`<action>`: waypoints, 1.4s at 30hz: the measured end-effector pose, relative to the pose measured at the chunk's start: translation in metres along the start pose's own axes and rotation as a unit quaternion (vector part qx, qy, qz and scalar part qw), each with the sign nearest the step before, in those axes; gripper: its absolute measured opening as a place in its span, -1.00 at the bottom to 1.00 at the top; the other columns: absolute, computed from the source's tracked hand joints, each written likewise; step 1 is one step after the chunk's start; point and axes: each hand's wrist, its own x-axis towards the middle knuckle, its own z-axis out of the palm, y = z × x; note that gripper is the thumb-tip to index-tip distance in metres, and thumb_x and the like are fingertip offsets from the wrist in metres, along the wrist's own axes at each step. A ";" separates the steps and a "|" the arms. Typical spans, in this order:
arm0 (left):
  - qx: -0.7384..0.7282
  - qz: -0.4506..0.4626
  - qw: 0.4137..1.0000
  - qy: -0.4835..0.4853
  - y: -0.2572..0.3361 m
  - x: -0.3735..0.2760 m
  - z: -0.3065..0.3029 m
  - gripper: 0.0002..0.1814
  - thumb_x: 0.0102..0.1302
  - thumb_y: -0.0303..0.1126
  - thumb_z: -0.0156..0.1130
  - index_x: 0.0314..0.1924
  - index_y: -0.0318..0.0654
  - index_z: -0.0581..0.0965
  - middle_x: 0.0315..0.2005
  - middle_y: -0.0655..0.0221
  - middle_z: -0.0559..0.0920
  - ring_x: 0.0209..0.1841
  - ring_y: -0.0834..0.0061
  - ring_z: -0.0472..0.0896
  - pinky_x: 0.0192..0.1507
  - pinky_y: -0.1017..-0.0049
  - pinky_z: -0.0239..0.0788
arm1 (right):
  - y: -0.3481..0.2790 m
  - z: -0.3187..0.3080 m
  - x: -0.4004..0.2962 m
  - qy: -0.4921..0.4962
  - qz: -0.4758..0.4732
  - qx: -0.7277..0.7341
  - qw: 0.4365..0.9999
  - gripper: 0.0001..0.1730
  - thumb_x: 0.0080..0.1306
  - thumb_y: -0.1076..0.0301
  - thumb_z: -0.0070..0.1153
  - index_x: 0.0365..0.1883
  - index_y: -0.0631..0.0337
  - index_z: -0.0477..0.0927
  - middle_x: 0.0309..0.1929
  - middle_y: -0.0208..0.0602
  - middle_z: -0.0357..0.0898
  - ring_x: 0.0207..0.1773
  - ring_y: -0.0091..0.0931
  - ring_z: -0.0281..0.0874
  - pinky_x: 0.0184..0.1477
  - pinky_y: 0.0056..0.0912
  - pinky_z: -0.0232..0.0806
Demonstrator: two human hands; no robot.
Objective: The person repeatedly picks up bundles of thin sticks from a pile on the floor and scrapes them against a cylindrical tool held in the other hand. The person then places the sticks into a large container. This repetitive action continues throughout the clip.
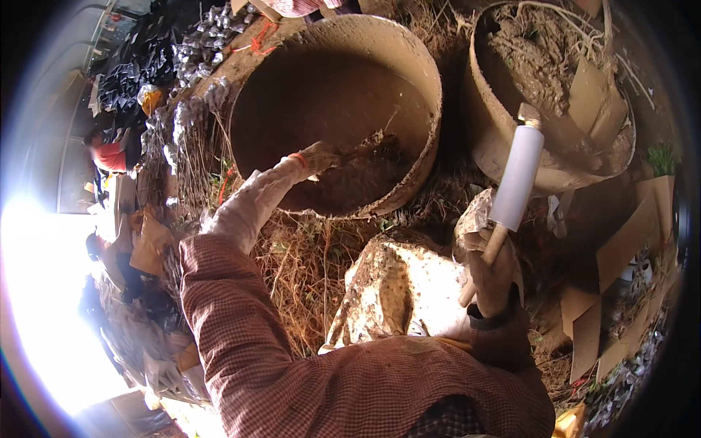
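My left hand (322,157), coated in mud below a pale sleeve cover with an orange band, reaches into a large round tub (432,109) of brown muddy liquid. At its fingertips lies a dark, mud-soaked clump of what look like roots (378,148). Mud hides whether the fingers close on it. My right hand (490,274), in a dirty glove, grips the lower part of a wooden stick (495,243). Around the stick sits a roll of translucent plastic film (517,178), and the stick's muddy far end shows beyond it. A mud-stained pale sheet (405,284) covers my lap.
A second tub (482,109) at the upper right holds thick mud (531,55) and a cardboard piece (594,98). Dry roots (301,274) litter the ground. Film-wrapped bundles (189,120) and a person in red (111,156) are at left. Cardboard (627,241) lies right. Another person's sleeve (298,6) shows at top.
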 end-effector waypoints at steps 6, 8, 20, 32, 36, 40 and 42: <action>-0.563 -0.013 0.824 0.058 0.044 -0.107 0.013 -0.71 0.44 -0.41 0.06 0.11 -0.15 0.56 -0.60 0.66 0.34 -0.64 0.77 0.18 -0.64 0.68 -0.05 | -0.007 0.001 -0.014 -0.087 -0.222 -0.167 0.957 -0.63 0.30 0.55 0.00 0.07 0.37 0.32 -0.07 -0.13 0.47 -0.13 -0.50 0.48 -0.13 -0.51 0.41; -0.597 -0.010 0.792 0.126 0.065 -0.128 0.032 -0.85 0.42 -0.31 0.13 -0.12 -0.13 0.60 -0.64 0.65 0.24 -0.69 0.76 0.08 -0.65 0.62 -0.15 | -0.018 0.009 -0.014 -0.092 -0.211 -0.154 0.961 -0.73 0.32 0.44 0.08 -0.05 0.36 0.42 -0.19 -0.22 0.48 -0.25 -0.53 0.45 -0.27 -0.53 0.37; -0.714 0.017 0.676 0.178 0.082 -0.142 0.151 -0.78 0.46 -0.18 0.09 -0.14 -0.15 0.55 -0.60 0.66 0.31 -0.69 0.78 0.15 -0.69 0.64 -0.01 | 0.004 0.140 0.017 -0.275 0.020 0.004 0.961 -0.83 0.29 0.30 0.22 -0.25 0.21 0.62 -0.38 -0.36 0.68 -0.66 -0.75 0.34 -0.70 -0.71 0.25; -0.746 0.231 0.602 0.166 0.042 -0.114 0.206 -0.50 0.46 0.04 0.03 0.25 -0.05 0.35 -0.26 0.52 0.53 -0.52 0.69 0.25 -0.46 0.51 0.21 | 0.083 0.165 0.021 -0.297 -0.013 -0.121 0.947 -0.84 0.21 0.27 0.23 -0.39 0.17 0.61 -0.63 -0.55 0.39 -0.59 -0.57 0.38 -0.51 -0.45 0.26; -0.754 0.190 0.612 0.143 0.039 -0.110 0.201 -0.69 0.44 -0.04 0.10 -0.01 -0.06 0.44 -0.39 0.61 0.45 -0.56 0.72 0.26 -0.52 0.60 0.19 | 0.069 0.160 0.012 -0.261 0.053 -0.124 0.956 -0.79 0.21 0.24 0.29 -0.34 0.17 0.59 -0.59 -0.61 0.40 -0.57 -0.61 0.35 -0.51 -0.47 0.22; -0.753 0.165 0.617 0.159 0.045 -0.104 0.203 -0.77 0.44 -0.10 0.12 -0.28 -0.05 0.44 -0.52 0.63 0.41 -0.65 0.73 0.22 -0.62 0.60 0.11 | 0.046 0.142 0.029 -0.254 -0.093 -0.301 0.914 -0.76 0.20 0.28 0.30 -0.29 0.20 0.55 -0.54 -0.42 0.50 -0.56 -0.60 0.41 -0.50 -0.45 0.29; -0.757 0.039 0.626 0.183 0.065 -0.115 0.186 -0.76 0.43 -0.13 0.13 -0.36 -0.04 0.42 -0.58 0.63 0.39 -0.69 0.72 0.19 -0.66 0.58 0.06 | 0.032 0.134 0.034 -0.167 -0.270 -0.386 0.866 -0.63 0.09 0.26 0.38 -0.16 0.12 0.57 -0.30 -0.12 0.63 -0.24 -0.23 0.63 -0.22 -0.22 0.42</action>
